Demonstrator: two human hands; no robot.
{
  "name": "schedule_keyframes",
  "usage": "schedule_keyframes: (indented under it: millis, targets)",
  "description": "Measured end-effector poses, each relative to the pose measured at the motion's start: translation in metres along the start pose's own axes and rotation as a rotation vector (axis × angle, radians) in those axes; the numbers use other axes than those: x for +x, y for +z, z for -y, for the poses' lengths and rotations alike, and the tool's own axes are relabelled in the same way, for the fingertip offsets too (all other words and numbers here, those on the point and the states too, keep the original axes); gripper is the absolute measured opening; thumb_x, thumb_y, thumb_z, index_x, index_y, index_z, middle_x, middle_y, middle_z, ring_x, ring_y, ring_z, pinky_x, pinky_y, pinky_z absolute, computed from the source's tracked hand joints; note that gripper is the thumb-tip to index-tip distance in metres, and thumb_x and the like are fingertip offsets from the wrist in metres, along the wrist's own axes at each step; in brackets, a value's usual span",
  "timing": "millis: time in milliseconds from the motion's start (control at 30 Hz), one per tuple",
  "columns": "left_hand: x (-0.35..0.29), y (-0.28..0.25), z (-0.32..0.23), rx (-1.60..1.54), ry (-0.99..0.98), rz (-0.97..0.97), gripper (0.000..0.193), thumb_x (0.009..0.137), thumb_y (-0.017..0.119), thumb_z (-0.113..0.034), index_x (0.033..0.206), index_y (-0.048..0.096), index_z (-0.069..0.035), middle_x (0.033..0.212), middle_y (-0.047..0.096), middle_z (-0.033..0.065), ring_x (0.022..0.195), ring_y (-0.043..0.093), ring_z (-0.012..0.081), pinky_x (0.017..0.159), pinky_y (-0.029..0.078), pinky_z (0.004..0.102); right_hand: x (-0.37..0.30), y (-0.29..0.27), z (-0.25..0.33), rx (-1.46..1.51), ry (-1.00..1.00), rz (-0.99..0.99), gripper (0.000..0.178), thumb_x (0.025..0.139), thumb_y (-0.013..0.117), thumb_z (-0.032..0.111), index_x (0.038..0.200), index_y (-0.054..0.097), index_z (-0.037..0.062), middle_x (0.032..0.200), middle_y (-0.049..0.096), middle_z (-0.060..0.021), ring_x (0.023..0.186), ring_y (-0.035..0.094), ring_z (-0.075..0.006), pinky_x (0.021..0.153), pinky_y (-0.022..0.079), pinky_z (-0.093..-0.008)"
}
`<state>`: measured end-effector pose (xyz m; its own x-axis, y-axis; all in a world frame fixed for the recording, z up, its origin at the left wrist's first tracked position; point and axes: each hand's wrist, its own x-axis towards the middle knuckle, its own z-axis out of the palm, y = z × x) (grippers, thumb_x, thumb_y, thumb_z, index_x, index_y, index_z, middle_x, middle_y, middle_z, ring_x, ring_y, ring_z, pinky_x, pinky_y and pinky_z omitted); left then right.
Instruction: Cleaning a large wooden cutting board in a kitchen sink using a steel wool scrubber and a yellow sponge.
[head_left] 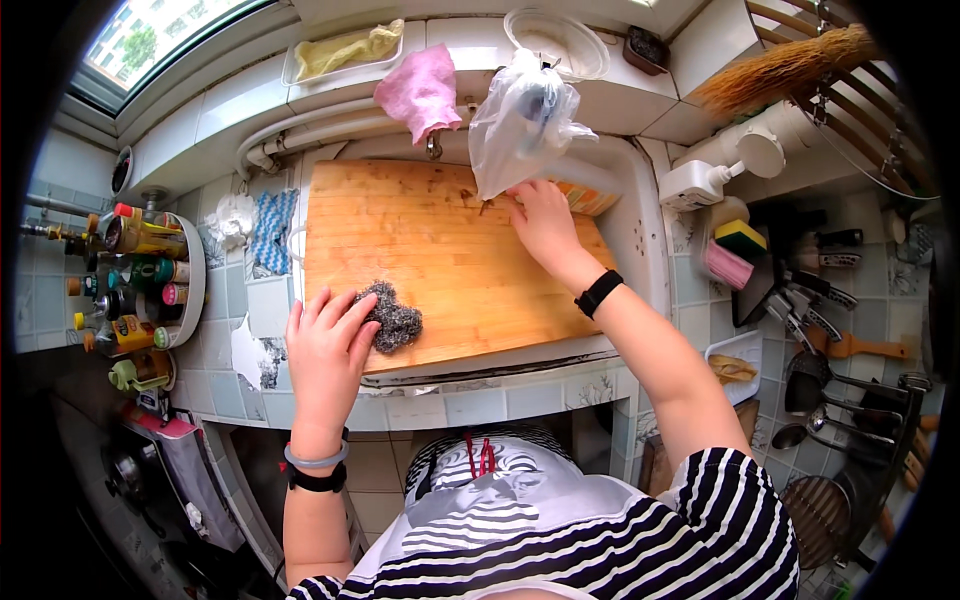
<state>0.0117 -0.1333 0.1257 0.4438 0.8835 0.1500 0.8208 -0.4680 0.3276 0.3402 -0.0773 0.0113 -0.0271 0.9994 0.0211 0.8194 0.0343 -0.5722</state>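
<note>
Steel-wool scourer (395,322) sitting on wooden cutting board (440,250), by near left corner. Left hand (328,342) touching its left side, fingers kinda spread. Right hand (548,232) over by far edge, fingers bent, can't tell if pinching anything. Plastic bag (515,125) hanging just beyond. Board's lying across white sink (648,240).

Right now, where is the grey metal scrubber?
In the head view, the scrubber lies on the near left part of the wooden board, at the right side of the left hand.
</note>
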Motion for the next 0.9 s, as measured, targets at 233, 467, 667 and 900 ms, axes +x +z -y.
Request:
schedule_keyframes:
  millis: [233,467,667,900]
  targets:
    - [0.002,-0.004,-0.004,-0.014,-0.011,0.0,0.027,0.085,0.069,-0.02,0.111,0.07,-0.015,0.115,0.066,0.0072,0.117,0.054,0.0335,0.106,0.034,0.0542,0.058,0.016,-0.053,-0.476,-0.06,-0.167,0.059,0.077,0.074,0.024,0.131,0.054,0.0108,0.129,0.054,-0.0104,0.125,0.045,-0.0304,0.11,0.026,-0.0517]
    - [0.002,-0.002,-0.006,-0.017,-0.041,0.012,0.025,0.085,0.069,-0.019,0.109,0.07,-0.013,0.115,0.066,0.0072,0.118,0.054,0.033,0.106,0.034,0.0532,0.065,0.011,-0.048,-0.228,-0.043,-0.248,0.061,0.076,0.072,0.019,0.133,0.053,0.0108,0.137,0.052,-0.0105,0.133,0.041,-0.0286,0.116,0.018,-0.0516]
    - [0.003,-0.005,-0.008,-0.038,-0.043,0.016,0.025,0.087,0.067,-0.018,0.111,0.07,-0.012,0.117,0.066,0.0076,0.119,0.054,0.0327,0.108,0.033,0.0509,0.007,-0.034,-0.032,-0.495,-0.249,-0.153,0.049,0.067,0.074,0.015,0.114,0.059,0.0101,0.117,0.06,-0.0061,0.116,0.051,-0.0254,0.107,0.032,-0.043]
    - [0.001,0.0,-0.002,-0.032,-0.024,-0.009,0.025,0.085,0.068,-0.019,0.11,0.07,-0.013,0.114,0.066,0.0076,0.117,0.054,0.0329,0.107,0.034,0.0516,-0.041,-0.082,-0.048,-0.481,-0.227,-0.389,0.041,0.069,0.074,0.017,0.107,0.06,0.0085,0.111,0.06,-0.005,0.105,0.056,-0.0249,0.094,0.042,-0.0402]
